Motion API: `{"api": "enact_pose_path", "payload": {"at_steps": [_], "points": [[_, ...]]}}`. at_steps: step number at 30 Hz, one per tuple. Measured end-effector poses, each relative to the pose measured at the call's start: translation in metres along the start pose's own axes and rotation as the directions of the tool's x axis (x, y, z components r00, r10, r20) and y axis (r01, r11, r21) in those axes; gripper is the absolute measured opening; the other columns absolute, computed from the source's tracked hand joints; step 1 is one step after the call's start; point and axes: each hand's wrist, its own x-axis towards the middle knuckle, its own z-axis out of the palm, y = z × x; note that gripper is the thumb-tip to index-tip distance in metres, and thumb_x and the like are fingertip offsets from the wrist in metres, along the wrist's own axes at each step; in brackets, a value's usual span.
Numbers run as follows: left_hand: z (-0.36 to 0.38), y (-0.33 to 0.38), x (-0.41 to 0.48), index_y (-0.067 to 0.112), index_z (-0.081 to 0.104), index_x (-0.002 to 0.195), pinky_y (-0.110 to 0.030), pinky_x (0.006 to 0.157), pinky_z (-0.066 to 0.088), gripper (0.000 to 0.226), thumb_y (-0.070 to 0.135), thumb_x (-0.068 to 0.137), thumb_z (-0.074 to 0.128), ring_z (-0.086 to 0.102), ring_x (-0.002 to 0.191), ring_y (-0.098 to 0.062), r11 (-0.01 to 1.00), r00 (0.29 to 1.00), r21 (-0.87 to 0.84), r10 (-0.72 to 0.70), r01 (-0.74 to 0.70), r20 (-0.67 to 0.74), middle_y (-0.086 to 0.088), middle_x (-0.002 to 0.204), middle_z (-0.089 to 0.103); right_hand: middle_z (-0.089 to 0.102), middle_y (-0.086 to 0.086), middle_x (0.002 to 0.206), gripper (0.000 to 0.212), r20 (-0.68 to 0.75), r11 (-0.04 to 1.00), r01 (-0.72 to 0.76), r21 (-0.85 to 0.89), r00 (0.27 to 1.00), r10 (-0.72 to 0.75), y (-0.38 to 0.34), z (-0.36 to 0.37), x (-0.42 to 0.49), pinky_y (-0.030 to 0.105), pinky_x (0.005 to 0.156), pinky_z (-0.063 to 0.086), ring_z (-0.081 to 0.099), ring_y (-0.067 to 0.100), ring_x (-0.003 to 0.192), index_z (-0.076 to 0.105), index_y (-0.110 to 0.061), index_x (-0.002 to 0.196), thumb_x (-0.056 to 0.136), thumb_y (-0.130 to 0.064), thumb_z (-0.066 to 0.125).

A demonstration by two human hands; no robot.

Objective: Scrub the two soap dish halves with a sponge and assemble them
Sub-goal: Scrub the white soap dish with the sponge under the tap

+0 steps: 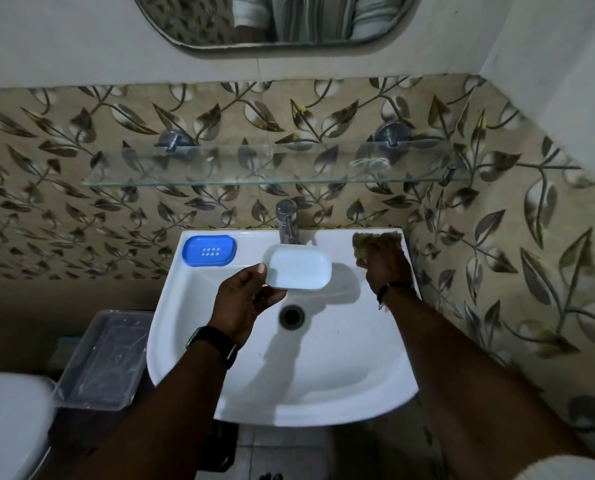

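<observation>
The left hand pinches the white soap dish tray by its near-left edge over the sink. The right hand closes on the sponge at the far-right sink corner. The blue drainer half lies beyond the left grip. Scrubbing looks about to begin; next, bring sponge to tray.

Soap dish halves: two. One blue half with drain slots, on the sink's back left ledge; one white half, over the basin.

Sponges: one, yellow-green, at the back right corner of the sink.

Hands: two, left hand and right hand.

Sinks: one, white. Taps: one, chrome. Drain holes: one.

Glass shelves: one, on two round metal mounts.

Mirrors: one. Clear plastic tubs: one, left of the sink.

Wrist items: one dark watch, one thin bracelet.
</observation>
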Motion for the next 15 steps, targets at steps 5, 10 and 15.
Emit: {"api": "enact_pose_path", "payload": {"at_steps": [5,10,15], "points": [[0.0,0.006,0.002,0.005,0.073,0.105,-0.035,0.076,0.061,0.027,0.026,0.089,0.069,0.068,0.079,-0.028,1.0,1.0,0.022,0.011,-0.011,0.006,-0.014,0.097,0.071,0.066,0.023,0.101,0.019,-0.195,0.84,-0.209,0.5,0.918,0.344,-0.008,-0.03,-0.007,0.04,0.081,0.045,0.061,0.038,0.096,0.065,0.003,0.094,0.096,-0.011,0.051],[0.009,0.009,0.005,0.001,0.071,0.107,-0.035,0.077,0.061,0.028,0.025,0.092,0.068,0.07,0.085,-0.033,0.999,1.0,0.052,0.0,-0.001,0.031,-0.019,0.103,0.072,0.054,-0.01,0.095,0.006,-0.55,0.754,0.223,0.617,0.808,0.212,-0.062,-0.087,-0.043,0.018,0.076,0.045,0.055,0.015,0.085,0.061,-0.019,0.097,0.096,-0.023,0.057],[0.029,0.007,-0.003,0.007,0.075,0.097,-0.035,0.075,0.06,0.021,0.025,0.095,0.065,0.071,0.083,-0.03,0.996,0.989,0.09,-0.013,0.0,0.145,-0.017,0.094,0.074,0.069,0.008,0.105,0.017,-0.471,0.798,0.592,0.114,0.739,-0.482,-0.113,-0.088,-0.079,0.04,0.089,0.049,0.059,0.027,0.1,0.066,-0.012,0.1,0.085,-0.004,0.064]]}}
